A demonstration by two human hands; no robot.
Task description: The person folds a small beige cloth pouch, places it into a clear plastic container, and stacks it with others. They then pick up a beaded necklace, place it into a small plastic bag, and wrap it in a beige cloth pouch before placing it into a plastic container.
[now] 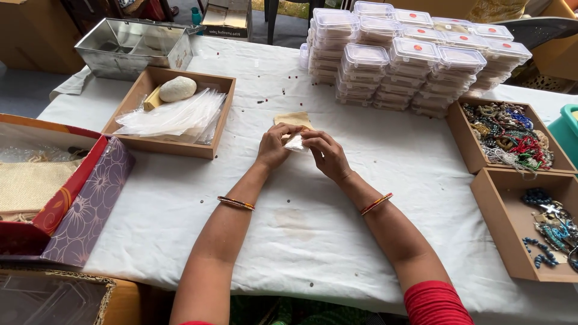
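Both hands' grip, left hand (274, 147), right hand (324, 153), small clear pouch (296, 142), stacked clear lidded boxes (415, 57)

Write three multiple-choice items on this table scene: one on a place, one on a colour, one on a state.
1. Where does the pale stone lie?
A. in the metal tin
B. in the wooden tray of clear bags
C. on the stacked boxes

2. What colour is the table cloth?
A. white
B. green
C. black

3. How are the stacked plastic boxes?
A. lids off
B. crushed
C. lids on

Answers: 1 B, the stone rests on the clear bags in the wooden tray. 2 A, the cloth is white all over. 3 C, every visible box carries its lid. The left hand and right hand pinch a small clear bag.
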